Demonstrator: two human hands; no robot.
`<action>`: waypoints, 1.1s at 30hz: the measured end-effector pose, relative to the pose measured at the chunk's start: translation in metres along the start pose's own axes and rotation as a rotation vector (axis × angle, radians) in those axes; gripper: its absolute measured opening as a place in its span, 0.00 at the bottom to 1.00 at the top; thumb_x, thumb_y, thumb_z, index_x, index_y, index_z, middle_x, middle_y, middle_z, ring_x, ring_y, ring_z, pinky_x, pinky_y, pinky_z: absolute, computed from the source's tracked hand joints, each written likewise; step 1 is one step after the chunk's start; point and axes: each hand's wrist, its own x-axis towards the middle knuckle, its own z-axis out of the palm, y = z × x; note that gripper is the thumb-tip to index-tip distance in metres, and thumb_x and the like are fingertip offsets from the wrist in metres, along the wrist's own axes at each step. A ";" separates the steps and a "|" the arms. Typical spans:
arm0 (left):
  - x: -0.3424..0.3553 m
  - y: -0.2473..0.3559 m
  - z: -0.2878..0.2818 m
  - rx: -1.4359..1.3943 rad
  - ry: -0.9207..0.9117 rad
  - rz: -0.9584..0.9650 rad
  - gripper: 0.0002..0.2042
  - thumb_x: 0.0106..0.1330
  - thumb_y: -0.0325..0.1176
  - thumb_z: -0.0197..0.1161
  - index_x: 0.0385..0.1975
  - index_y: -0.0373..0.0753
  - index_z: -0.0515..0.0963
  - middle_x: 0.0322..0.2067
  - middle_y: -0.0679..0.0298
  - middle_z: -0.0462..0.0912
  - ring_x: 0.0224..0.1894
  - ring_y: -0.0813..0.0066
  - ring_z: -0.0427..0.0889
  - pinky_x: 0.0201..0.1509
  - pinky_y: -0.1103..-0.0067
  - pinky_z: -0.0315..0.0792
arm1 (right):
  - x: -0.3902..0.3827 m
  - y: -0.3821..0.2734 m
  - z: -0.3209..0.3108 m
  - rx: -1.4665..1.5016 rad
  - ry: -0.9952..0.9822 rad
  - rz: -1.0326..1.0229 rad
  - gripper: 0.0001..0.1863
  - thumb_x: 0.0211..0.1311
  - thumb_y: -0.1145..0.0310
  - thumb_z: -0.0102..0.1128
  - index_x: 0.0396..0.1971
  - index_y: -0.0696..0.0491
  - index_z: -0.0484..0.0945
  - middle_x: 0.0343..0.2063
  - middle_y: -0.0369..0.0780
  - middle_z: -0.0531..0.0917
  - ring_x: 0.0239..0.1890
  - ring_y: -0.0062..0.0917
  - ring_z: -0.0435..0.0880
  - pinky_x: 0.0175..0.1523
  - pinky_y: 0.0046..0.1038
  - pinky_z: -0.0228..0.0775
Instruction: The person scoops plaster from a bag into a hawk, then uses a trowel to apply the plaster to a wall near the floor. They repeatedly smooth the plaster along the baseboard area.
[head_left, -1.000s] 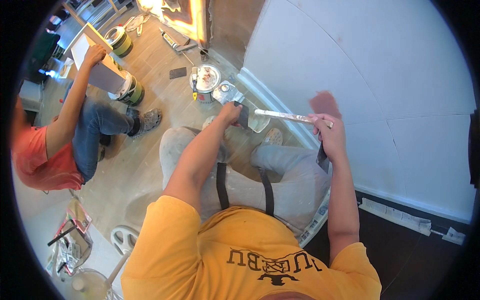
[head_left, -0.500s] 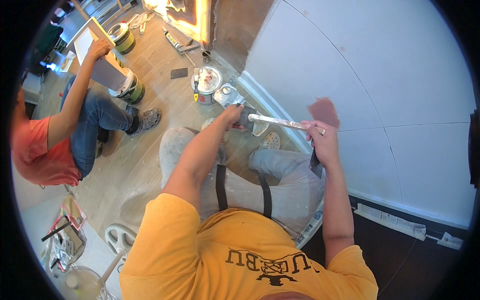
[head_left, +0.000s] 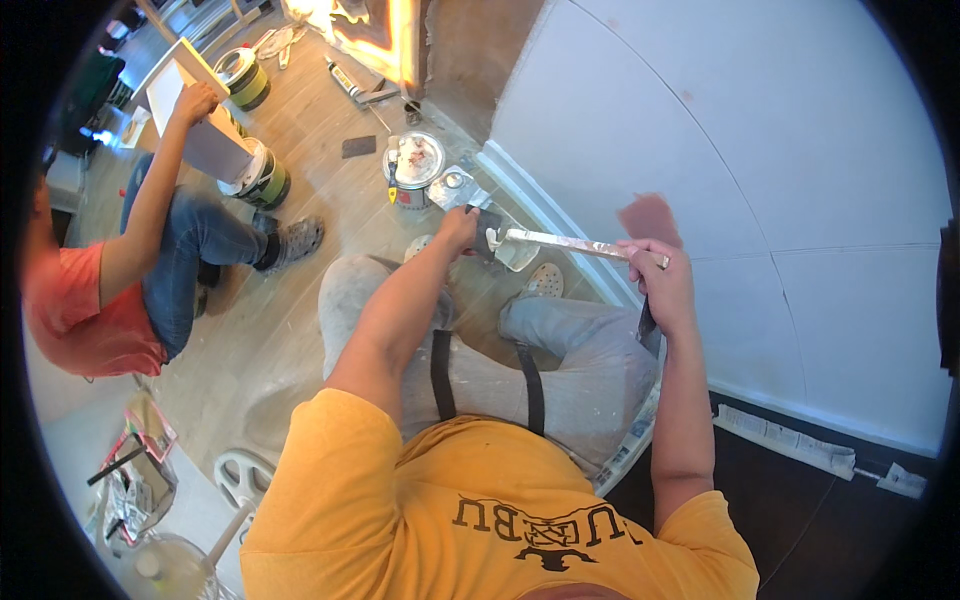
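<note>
My left hand point(head_left: 460, 231) is closed on a flat dark putty knife point(head_left: 485, 236), with a dab of white paste on its blade. Closed around the end of a long, white-smeared stirring stick point(head_left: 572, 242) is my right hand point(head_left: 664, 286). The stick's far end lies at the blade, by the paste. A second dark blade point(head_left: 647, 322) sticks out below my right hand, its handle hidden in the palm. Under the left blade, a white tray point(head_left: 518, 257) is partly covered. A reddish-brown patch point(head_left: 650, 219) marks the white wall panel beyond my right hand.
An open paint can point(head_left: 420, 160) with a brush point(head_left: 393, 172) across its rim stands ahead. Near it lie a dark sanding block point(head_left: 359, 147) and a sealant tube point(head_left: 342, 76). At left, a seated co-worker's hand point(head_left: 197, 102) holds a white panel point(head_left: 212, 140) above a bucket point(head_left: 263, 180).
My right hand has shifted slightly right with the stick, and white paste now shows on the left putty knife. The left hand has barely moved.
</note>
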 end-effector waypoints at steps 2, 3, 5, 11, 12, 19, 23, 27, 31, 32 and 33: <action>-0.011 0.011 0.001 -0.030 0.007 -0.034 0.21 0.76 0.47 0.51 0.61 0.40 0.69 0.45 0.60 0.80 0.43 0.62 0.82 0.30 0.64 0.82 | 0.004 0.010 -0.004 0.006 0.025 0.013 0.13 0.63 0.66 0.59 0.39 0.58 0.87 0.17 0.29 0.76 0.19 0.10 0.66 0.25 0.18 0.56; -0.017 0.016 0.000 -0.046 0.006 -0.063 0.20 0.76 0.47 0.52 0.59 0.41 0.71 0.44 0.61 0.80 0.42 0.64 0.82 0.29 0.66 0.81 | 0.008 0.018 -0.001 0.006 0.033 0.027 0.13 0.63 0.65 0.60 0.38 0.57 0.87 0.17 0.30 0.76 0.19 0.12 0.67 0.26 0.20 0.58; -0.024 0.024 -0.008 -0.073 0.008 -0.117 0.17 0.76 0.48 0.52 0.53 0.43 0.74 0.42 0.64 0.80 0.41 0.67 0.81 0.26 0.71 0.79 | 0.022 0.039 0.011 -0.019 0.039 0.041 0.13 0.62 0.65 0.60 0.36 0.57 0.88 0.19 0.33 0.80 0.21 0.16 0.71 0.29 0.24 0.63; -0.036 0.044 -0.025 -0.413 -0.198 -0.179 0.13 0.75 0.49 0.56 0.42 0.45 0.76 0.30 0.70 0.80 0.25 0.80 0.77 0.18 0.84 0.69 | 0.093 0.130 0.097 -0.094 0.017 0.187 0.22 0.58 0.53 0.64 0.39 0.59 0.86 0.33 0.50 0.87 0.37 0.40 0.87 0.47 0.38 0.76; -0.043 0.052 -0.023 -0.477 -0.239 -0.170 0.13 0.75 0.48 0.56 0.42 0.45 0.76 0.28 0.71 0.80 0.22 0.81 0.76 0.17 0.86 0.68 | 0.101 0.143 0.106 -0.109 -0.012 0.223 0.26 0.59 0.50 0.65 0.44 0.59 0.85 0.38 0.51 0.87 0.41 0.42 0.87 0.49 0.39 0.76; -0.118 0.106 -0.029 -0.649 -0.374 0.027 0.12 0.76 0.44 0.55 0.46 0.43 0.76 0.32 0.67 0.83 0.23 0.80 0.79 0.17 0.86 0.68 | 0.071 0.122 0.067 0.348 -0.126 0.387 0.36 0.62 0.48 0.67 0.61 0.60 0.70 0.58 0.48 0.77 0.56 0.36 0.80 0.61 0.37 0.73; -0.172 0.136 -0.023 -0.644 -0.411 0.272 0.11 0.76 0.40 0.55 0.49 0.42 0.75 0.37 0.65 0.84 0.26 0.77 0.82 0.20 0.84 0.72 | 0.017 0.103 0.023 1.050 -0.363 0.227 0.24 0.64 0.65 0.67 0.57 0.56 0.74 0.52 0.42 0.81 0.55 0.30 0.81 0.62 0.34 0.72; -0.246 0.167 -0.016 -0.477 -0.362 0.539 0.17 0.74 0.35 0.56 0.59 0.36 0.70 0.46 0.58 0.83 0.41 0.67 0.86 0.39 0.73 0.82 | -0.040 0.078 0.022 1.271 -0.244 0.127 0.21 0.66 0.69 0.63 0.56 0.58 0.74 0.51 0.40 0.82 0.52 0.29 0.83 0.62 0.36 0.73; -0.304 0.187 -0.007 -0.142 -0.242 0.850 0.20 0.72 0.29 0.58 0.61 0.31 0.70 0.46 0.58 0.85 0.48 0.66 0.86 0.41 0.77 0.80 | -0.079 0.039 0.039 1.609 -0.282 0.218 0.19 0.69 0.66 0.58 0.55 0.60 0.74 0.49 0.41 0.83 0.52 0.30 0.83 0.62 0.36 0.74; -0.314 0.188 -0.011 0.005 -0.212 0.938 0.19 0.72 0.29 0.58 0.61 0.31 0.71 0.46 0.57 0.85 0.50 0.66 0.85 0.43 0.77 0.80 | -0.088 0.027 0.042 1.656 -0.303 0.198 0.19 0.70 0.66 0.58 0.55 0.59 0.74 0.49 0.41 0.83 0.53 0.29 0.83 0.62 0.35 0.74; -0.325 0.188 -0.008 -0.028 -0.215 0.979 0.16 0.69 0.23 0.58 0.56 0.33 0.77 0.47 0.53 0.85 0.54 0.65 0.83 0.48 0.77 0.78 | -0.097 0.014 0.043 1.703 -0.325 0.176 0.18 0.70 0.66 0.57 0.55 0.59 0.74 0.49 0.41 0.83 0.53 0.29 0.83 0.61 0.34 0.74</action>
